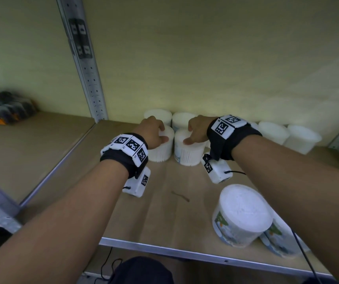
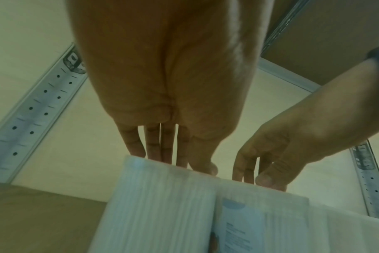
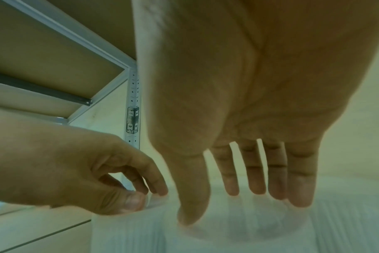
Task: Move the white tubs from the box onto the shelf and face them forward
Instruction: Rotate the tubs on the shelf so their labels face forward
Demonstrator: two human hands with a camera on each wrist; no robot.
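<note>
Two white ribbed tubs stand side by side on the wooden shelf point(image 1: 164, 201), in front of a back row of white tubs point(image 1: 183, 119). My left hand point(image 1: 162, 134) grips the left tub point(image 1: 161, 152) from above, fingers over the lid and thumb on the near rim. My right hand point(image 1: 189, 136) holds the right tub point(image 1: 189, 156) the same way. In the left wrist view the right tub point(image 2: 260, 222) shows a pale blue label beside the left tub point(image 2: 162, 205). In the right wrist view my right hand point(image 3: 238, 205) spreads over its tub point(image 3: 249, 239). The box is out of view.
Two more labelled tubs point(image 1: 242, 216) sit tilted at the shelf's front right, near its metal edge point(image 1: 185, 255). More white tubs point(image 1: 287, 136) line the back right. A perforated metal upright point(image 1: 86, 78) divides off the left bay, which holds orange-and-black packs point(image 1: 4, 109).
</note>
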